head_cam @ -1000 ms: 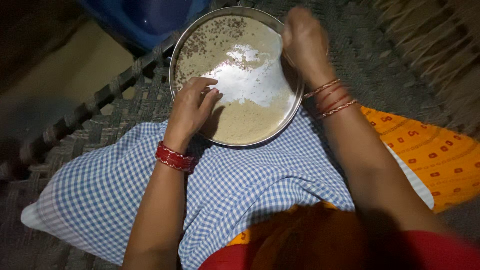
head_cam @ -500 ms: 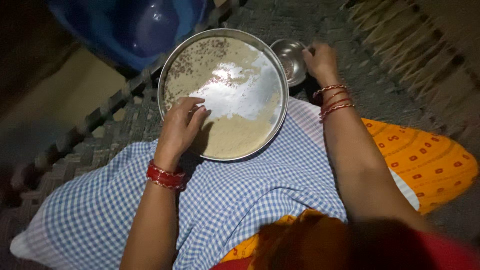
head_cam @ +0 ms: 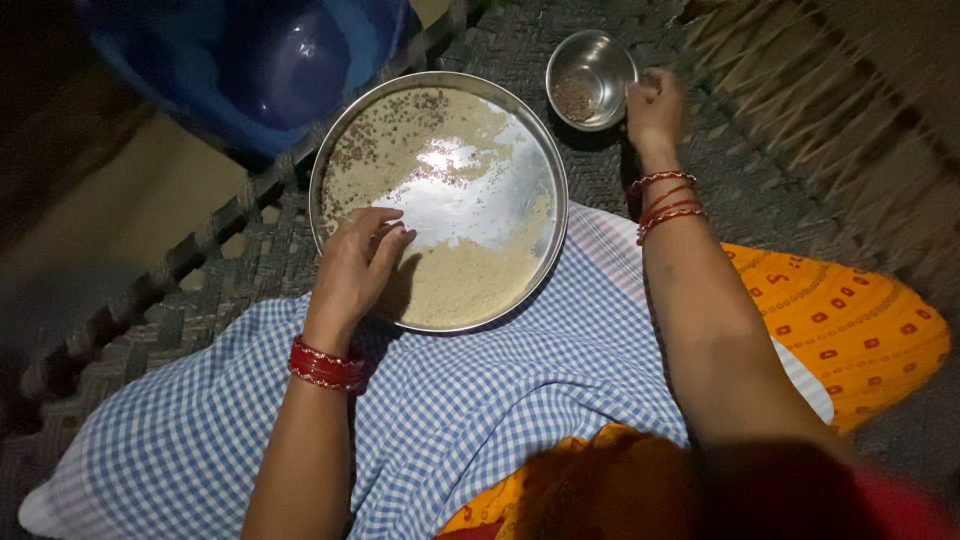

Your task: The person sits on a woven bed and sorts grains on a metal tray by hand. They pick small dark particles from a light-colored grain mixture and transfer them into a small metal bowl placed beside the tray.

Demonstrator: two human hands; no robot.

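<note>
Grain covers the round steel plate [head_cam: 345, 135]; left hand [head_cam: 352, 268] pinches it; right hand [head_cam: 655, 105], fingers bunched, touches the small steel bowl [head_cam: 603, 62].

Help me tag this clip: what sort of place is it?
Probably a home, on a woven rope cot: a steel plate of grain on a checked cloth, with a small steel bowl beside it.

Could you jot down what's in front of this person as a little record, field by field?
Plate: large round steel plate, pale grain spread on it, bare shiny middle, darker bits at the far edge
Bowl: small steel bowl beyond the plate, dark bits inside
Left hand: left hand resting on the plate's near rim
Right hand: right hand pinched shut beside the bowl
Lap: blue checked cloth
</note>
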